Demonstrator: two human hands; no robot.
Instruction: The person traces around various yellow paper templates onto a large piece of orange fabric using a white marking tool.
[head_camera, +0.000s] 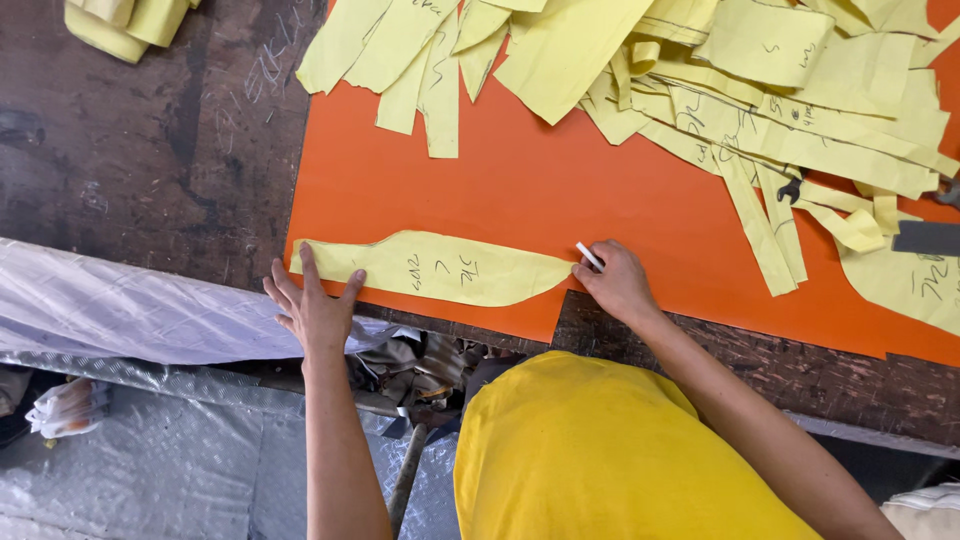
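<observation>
A cutting workshop: yellow paper patterns (760, 90) heaped on a scarred wooden workbench (170, 150).

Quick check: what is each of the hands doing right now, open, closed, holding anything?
Left hand: open, fingers spread flat on the yellow paper pattern.
Right hand: closed on a white chalk stick.

matt orange sheet (560, 190), smooth, like stiff paper or thin leather. pale yellow paper pattern (440, 268), matt, pen-marked, flat. heap of similar yellow paper pieces (760, 90). white chalk stick (589, 256), dull. dark wooden surface (150, 150), rough, scratched, worn. glossy crinkled clear plastic sheeting (130, 310).
</observation>
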